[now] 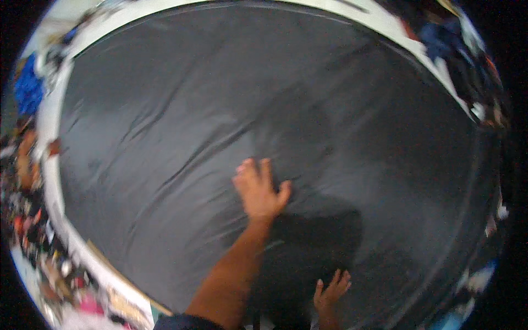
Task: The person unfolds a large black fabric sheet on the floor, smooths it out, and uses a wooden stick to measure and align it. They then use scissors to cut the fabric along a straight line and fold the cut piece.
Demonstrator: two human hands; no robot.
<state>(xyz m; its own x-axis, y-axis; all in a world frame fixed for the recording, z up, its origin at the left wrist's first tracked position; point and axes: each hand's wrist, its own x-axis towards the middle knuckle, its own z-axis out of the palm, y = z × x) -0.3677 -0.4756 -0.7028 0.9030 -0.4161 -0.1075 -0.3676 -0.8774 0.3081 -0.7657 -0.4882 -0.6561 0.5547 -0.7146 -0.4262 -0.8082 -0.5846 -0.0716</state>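
Observation:
A wide sheet of smooth dark grey fabric [357, 126] is spread over a white table, with slanting wrinkles left of the middle. Flat on the fabric near its centre lies my left hand [257, 192], palm down, fingers spread and thumb out to the right. Creases run away from it toward the upper right and lower left. Lower down and closer to me, my right hand [331, 290] is over the near part of the cloth with its fingers apart; whether it touches the cloth I cannot tell. Neither hand holds anything.
The white table edge [50, 121] curves along the left and far sides. Blurred heaps of mixed coloured fabric scraps [33, 220] lie beyond it on the left, with a blue bundle [28, 88] above. Dark cloth piles [456, 55] are at the far right.

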